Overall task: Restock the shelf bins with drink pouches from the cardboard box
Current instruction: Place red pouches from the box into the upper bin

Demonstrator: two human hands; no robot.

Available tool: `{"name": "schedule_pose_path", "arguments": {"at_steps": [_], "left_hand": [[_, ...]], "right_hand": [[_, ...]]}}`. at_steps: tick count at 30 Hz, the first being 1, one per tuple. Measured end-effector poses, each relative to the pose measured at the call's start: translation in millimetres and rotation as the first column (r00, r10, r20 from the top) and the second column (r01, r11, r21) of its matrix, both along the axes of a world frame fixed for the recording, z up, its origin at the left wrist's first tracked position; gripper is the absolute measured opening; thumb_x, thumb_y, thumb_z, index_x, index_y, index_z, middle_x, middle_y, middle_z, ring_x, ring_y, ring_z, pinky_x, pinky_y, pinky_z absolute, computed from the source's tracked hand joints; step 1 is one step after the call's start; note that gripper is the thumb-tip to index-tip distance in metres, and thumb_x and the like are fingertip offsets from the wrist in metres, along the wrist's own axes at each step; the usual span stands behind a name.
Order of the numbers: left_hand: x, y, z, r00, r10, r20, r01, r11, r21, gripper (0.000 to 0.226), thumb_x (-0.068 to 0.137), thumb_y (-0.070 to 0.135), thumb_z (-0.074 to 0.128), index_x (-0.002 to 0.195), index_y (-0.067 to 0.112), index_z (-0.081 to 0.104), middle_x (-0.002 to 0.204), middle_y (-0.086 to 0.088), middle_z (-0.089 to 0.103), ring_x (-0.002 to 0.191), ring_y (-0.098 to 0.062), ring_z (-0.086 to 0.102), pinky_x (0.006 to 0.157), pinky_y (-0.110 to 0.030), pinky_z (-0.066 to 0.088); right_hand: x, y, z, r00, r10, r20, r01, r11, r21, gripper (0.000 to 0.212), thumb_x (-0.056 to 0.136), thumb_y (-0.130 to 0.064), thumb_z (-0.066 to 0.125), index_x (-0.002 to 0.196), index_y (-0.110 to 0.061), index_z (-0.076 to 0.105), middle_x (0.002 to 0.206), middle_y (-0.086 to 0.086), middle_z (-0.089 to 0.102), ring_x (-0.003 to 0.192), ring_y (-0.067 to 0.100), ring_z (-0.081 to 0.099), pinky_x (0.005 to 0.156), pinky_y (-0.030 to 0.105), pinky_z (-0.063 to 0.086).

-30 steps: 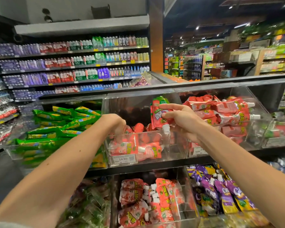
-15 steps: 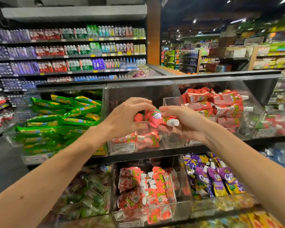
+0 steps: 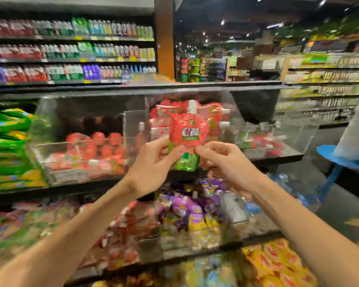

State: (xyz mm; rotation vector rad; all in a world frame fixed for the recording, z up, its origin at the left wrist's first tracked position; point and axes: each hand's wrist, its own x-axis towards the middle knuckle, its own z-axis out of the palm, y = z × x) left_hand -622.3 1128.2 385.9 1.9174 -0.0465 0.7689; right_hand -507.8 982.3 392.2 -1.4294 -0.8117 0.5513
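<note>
Supermarket aisle, view smeared by head motion. Far wall shelving (image 3: 71, 56) carries rows of bottled drinks. Close in front stands a dark tiered display shelf (image 3: 267, 156) with clear acrylic bins tilted toward the shopper, presumably so stock slides forward and reads from the front. Green pouches (image 3: 6, 146) fill the far-left bin. The middle bin (image 3: 50, 121) is only partly filled with red pouches lying low, and looks like the one in need of stock. The right-hand bin (image 3: 232, 104) is stacked high with red pouches, spouts pointing right. Purple pouches (image 3: 187, 204) sit on the tier below. No cardboard box in view. The left hand (image 3: 151, 168) and right hand (image 3: 226, 164) are both raised before the top tier, each pinching a lower corner of one red drink pouch (image 3: 188, 131) between thumb and curled fingers. The pouch hangs upright in the air, in front of the divider between the middle and right bins, in neither one, label facing the camera and white cap (image 3: 192, 104) up. Judgement: the two-corner pinch keeps the floppy pouch flat, to check its flavour or facing before binning.
</note>
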Motion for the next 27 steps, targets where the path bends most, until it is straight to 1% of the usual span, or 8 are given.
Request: {"name": "schedule_pose_path", "arguments": {"at_steps": [5, 8, 11, 14, 16, 18, 21, 27], "left_hand": [[76.7, -104.4, -29.5, 0.991, 0.131, -0.003, -0.129, 0.972, -0.197, 0.024, 0.096, 0.026, 0.063, 0.109, 0.006, 0.063, 0.086, -0.005, 0.069, 0.078, -0.011, 0.062, 0.072, -0.035, 0.057], [114.0, -158.2, -35.5, 0.991, 0.122, -0.055, -0.133, 0.944, -0.303, 0.019, 0.1, 0.011, 0.056, 0.112, -0.002, 0.062, 0.088, -0.002, 0.075, 0.075, -0.01, 0.069, 0.063, -0.025, 0.058], [142.6, -198.6, -24.6, 0.986, 0.141, -0.086, -0.162, 0.925, -0.344, 0.016, 0.099, 0.015, 0.058, 0.113, 0.013, 0.065, 0.095, -0.004, 0.074, 0.076, -0.009, 0.072, 0.061, -0.026, 0.059], [164.5, -219.5, -15.1, 0.996, 0.074, -0.04, -0.084, 0.91, -0.406, 0.041, 0.092, 0.012, 0.069, 0.125, 0.031, 0.054, 0.105, -0.002, 0.072, 0.085, -0.017, 0.074, 0.07, -0.035, 0.061], [176.7, -223.3, -13.5, 0.999, 0.019, -0.035, -0.028, 0.961, -0.274, 0.059, 0.082, 0.007, 0.079, 0.127, 0.035, 0.052, 0.113, 0.001, 0.069, 0.085, -0.017, 0.073, 0.076, -0.033, 0.06], [190.6, -217.5, -12.6, 0.996, 0.084, -0.042, -0.084, 0.996, 0.004, 0.052, 0.079, 0.017, 0.083, 0.124, 0.033, 0.062, 0.119, 0.004, 0.067, 0.086, -0.005, 0.069, 0.079, -0.025, 0.055], [211.1, -202.1, 0.0, 0.973, 0.231, -0.011, -0.217, 0.928, 0.304, 0.041, 0.086, 0.036, 0.075, 0.124, 0.042, 0.062, 0.117, 0.012, 0.066, 0.098, 0.0, 0.062, 0.087, -0.028, 0.052], [260.1, -158.4, 46.1, 0.927, 0.374, -0.035, -0.32, 0.835, 0.447, 0.038, 0.094, 0.045, 0.062, 0.123, 0.024, 0.051, 0.095, 0.004, 0.07, 0.085, -0.015, 0.067, 0.081, -0.04, 0.056]], "right_hand": [[54.6, -95.4, -16.4, 0.999, -0.039, -0.032, 0.042, 0.996, 0.073, 0.024, 0.087, -0.01, 0.07, 0.105, 0.004, 0.063, 0.087, 0.015, 0.054, 0.081, 0.023, 0.054, 0.05, 0.021, 0.054], [85.0, -145.4, -22.8, 0.997, -0.075, -0.023, 0.077, 0.995, 0.071, 0.007, 0.087, -0.004, 0.07, 0.09, -0.008, 0.066, 0.074, 0.01, 0.057, 0.072, 0.018, 0.059, 0.056, 0.025, 0.056], [115.1, -177.6, -15.9, 0.996, -0.083, -0.035, 0.086, 0.994, 0.074, 0.011, 0.089, -0.005, 0.069, 0.082, -0.012, 0.065, 0.062, -0.005, 0.065, 0.063, 0.01, 0.065, 0.054, 0.023, 0.053], [142.9, -190.4, -8.5, 0.99, -0.12, -0.079, 0.128, 0.986, 0.106, 0.008, 0.092, -0.011, 0.066, 0.085, -0.01, 0.07, 0.075, 0.003, 0.075, 0.069, 0.012, 0.07, 0.055, 0.022, 0.054], [160.0, -193.0, -4.4, 0.983, -0.144, -0.114, 0.157, 0.98, 0.119, 0.01, 0.094, -0.012, 0.063, 0.096, -0.005, 0.07, 0.084, 0.011, 0.075, 0.071, 0.016, 0.07, 0.056, 0.024, 0.056], [175.5, -194.3, 0.3, 0.97, -0.187, -0.157, 0.206, 0.971, 0.117, 0.012, 0.093, -0.012, 0.065, 0.104, -0.009, 0.063, 0.087, 0.013, 0.074, 0.071, 0.016, 0.072, 0.055, 0.025, 0.058], [197.2, -189.8, 13.2, 0.956, -0.261, -0.132, 0.272, 0.959, 0.075, 0.033, 0.089, -0.021, 0.072, 0.113, -0.011, 0.052, 0.099, 0.014, 0.073, 0.076, 0.017, 0.072, 0.06, 0.027, 0.059], [245.6, -157.8, 59.8, 0.972, -0.163, 0.17, 0.164, 0.986, 0.011, 0.048, 0.072, -0.019, 0.086, 0.112, -0.011, 0.062, 0.095, 0.011, 0.075, 0.085, 0.024, 0.075, 0.078, 0.034, 0.06]]}}
